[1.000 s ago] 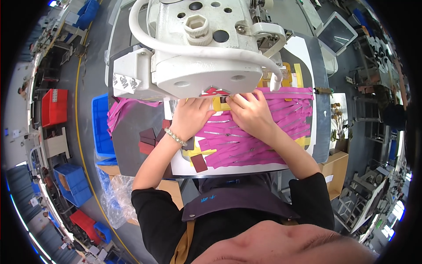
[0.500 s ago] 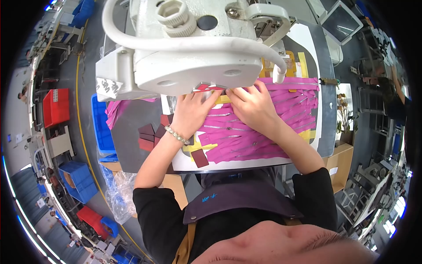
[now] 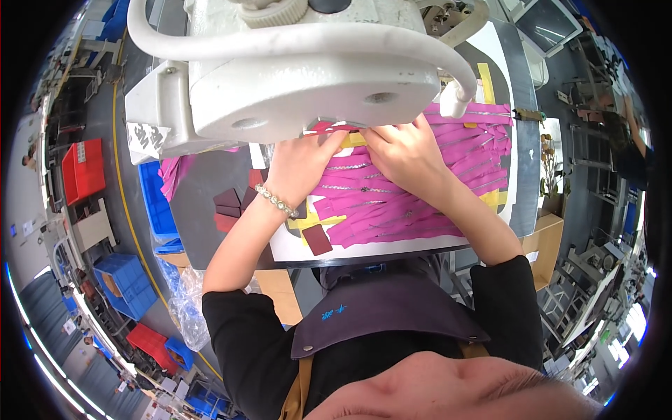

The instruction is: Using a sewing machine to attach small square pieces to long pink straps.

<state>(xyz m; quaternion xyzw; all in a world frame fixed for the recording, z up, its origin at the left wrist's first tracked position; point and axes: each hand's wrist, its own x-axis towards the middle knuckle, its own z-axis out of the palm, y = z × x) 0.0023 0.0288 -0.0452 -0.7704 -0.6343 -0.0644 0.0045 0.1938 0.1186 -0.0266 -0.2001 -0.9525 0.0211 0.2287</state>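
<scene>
Magenta zippers with metal teeth lie in overlapping rows on the white-topped work table. My left hand reaches under the lower edge of a white machine head; its thumb points toward the right hand, while the other fingertips are hidden. My right hand bends over the upper end of the zippers, thumb and forefinger drawn together at the same edge. Whatever is between those fingers is too small to make out. Yellow tape shows between the hands. A dark red rectangular piece rests below the left wrist.
More dark red pieces lie left of my left forearm. A blue bin stands at the table's left side, magenta strips hanging near it. A cardboard box is at the right, and clear plastic bags sit lower left.
The view has shifted, so the machine and table appear higher and the machine looks larger. Both hands keep nearly the same places at the machine's lower edge.
</scene>
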